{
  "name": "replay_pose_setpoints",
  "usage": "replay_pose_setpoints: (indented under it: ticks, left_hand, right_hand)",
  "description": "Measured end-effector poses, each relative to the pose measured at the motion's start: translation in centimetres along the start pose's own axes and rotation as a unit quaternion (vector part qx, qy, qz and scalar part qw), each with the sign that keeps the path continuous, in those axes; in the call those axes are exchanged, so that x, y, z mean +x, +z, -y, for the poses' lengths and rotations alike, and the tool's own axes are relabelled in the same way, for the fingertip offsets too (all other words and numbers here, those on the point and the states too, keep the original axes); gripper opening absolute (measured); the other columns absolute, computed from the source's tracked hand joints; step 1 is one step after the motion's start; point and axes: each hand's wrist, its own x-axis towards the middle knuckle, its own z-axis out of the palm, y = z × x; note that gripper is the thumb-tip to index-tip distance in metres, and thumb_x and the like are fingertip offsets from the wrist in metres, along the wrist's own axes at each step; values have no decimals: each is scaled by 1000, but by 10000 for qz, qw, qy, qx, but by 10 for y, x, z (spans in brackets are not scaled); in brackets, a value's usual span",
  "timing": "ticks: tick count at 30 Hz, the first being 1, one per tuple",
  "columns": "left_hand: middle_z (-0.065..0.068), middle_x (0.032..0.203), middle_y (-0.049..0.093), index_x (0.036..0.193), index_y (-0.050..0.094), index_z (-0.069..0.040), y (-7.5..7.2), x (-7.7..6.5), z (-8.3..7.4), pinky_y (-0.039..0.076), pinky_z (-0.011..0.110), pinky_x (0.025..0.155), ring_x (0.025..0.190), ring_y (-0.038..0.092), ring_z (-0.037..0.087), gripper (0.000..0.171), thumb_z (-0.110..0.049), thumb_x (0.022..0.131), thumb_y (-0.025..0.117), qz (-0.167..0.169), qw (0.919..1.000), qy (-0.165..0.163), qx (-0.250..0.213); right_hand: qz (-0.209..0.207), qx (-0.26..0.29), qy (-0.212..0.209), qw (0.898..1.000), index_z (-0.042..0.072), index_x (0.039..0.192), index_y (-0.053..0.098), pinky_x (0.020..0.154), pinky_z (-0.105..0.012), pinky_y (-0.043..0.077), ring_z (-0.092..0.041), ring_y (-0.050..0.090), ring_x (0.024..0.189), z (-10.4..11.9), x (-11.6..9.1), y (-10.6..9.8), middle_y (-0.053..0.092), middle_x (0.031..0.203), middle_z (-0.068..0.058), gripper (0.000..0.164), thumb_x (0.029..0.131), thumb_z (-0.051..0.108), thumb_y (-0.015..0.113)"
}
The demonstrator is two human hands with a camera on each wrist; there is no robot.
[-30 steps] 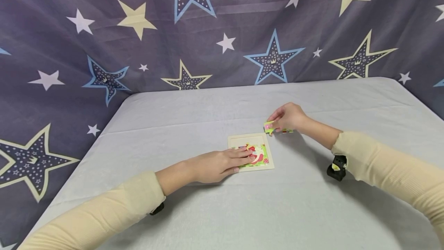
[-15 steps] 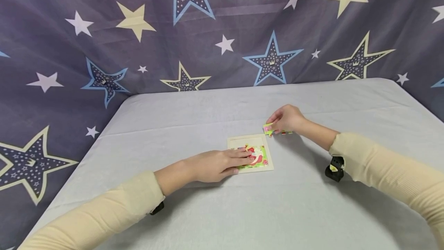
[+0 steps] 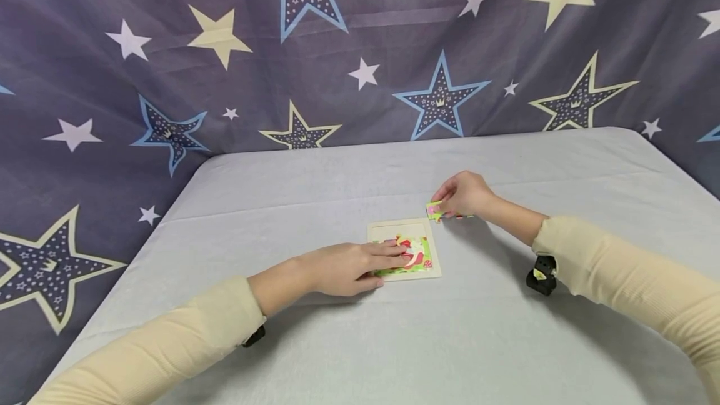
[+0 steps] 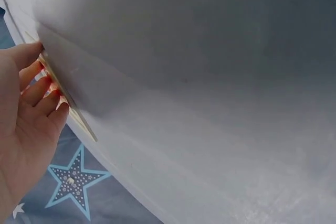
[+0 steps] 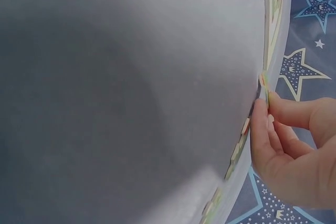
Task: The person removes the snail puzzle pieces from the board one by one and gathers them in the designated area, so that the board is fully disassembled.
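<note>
My left hand [image 3: 354, 267] lies with its fingers stretched out over a small jigsaw puzzle in a pale wooden frame [image 3: 406, 277]. Its thumb sits by the frame's near left corner, and the fingers cover part of the red, white and green picture. Along the far side of the tray a strip of bare backing shows. My right hand [image 3: 465, 194] pinches a green-and-pink puzzle piece [image 3: 433, 210] between thumb and fingers, just beyond the frame's far right corner. In the right wrist view that piece [image 5: 264, 83] stands between the fingertips, close over the table.
More puzzle pieces [image 5: 239, 148] lie in a row on the table beside and under the right hand. A grey-white cloth covers the table [image 3: 394, 342]. Behind it hangs a dark curtain [image 3: 337, 80] with stars. A black wrist device [image 3: 542, 275] hangs below the right sleeve.
The left thumb has slid slightly toward the near side, and the frame has shifted a little with the hand. The right hand keeps its pinch on the puzzle piece in nearly the same spot.
</note>
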Motion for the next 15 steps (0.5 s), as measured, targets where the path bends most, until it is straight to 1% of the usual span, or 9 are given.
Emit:
replay_pose_setpoints:
  ticks: [5, 11, 15]
  left_hand:
    - [-3, 158, 32, 149, 38, -26, -1, -1, -1, 30, 35, 119, 148, 27, 15, 49, -24, 100, 48, 21, 10000, -55, -10]
    - [-4, 158, 32, 149, 38, -27, -2, -2, -2, 32, 36, 119, 148, 26, 14, 50, -24, 100, 49, 53, 9998, -155, -84]
    - [-4, 158, 32, 149, 37, -26, -1, -1, -2, 31, 35, 119, 148, 27, 13, 50, -24, 100, 48, 43, 9998, -153, -121]
  right_hand:
    - [-62, -100, -60, 9999, 0, 95, 73, 57, -22, 56, -6, 63, 55, 0, 0, 1, 70, 80, -7, 18, 80, 8, 77]
    - [-266, -569, -442, 9970, 2, 91, 75, 50, -18, 48, -4, 55, 52, 2, -2, 1, 73, 81, -9, 15, 79, 11, 78]
    - [-302, -737, -595, 9950, 2, 90, 76, 49, -19, 47, -6, 52, 50, 1, -4, 2, 73, 80, -10, 14, 79, 10, 77]
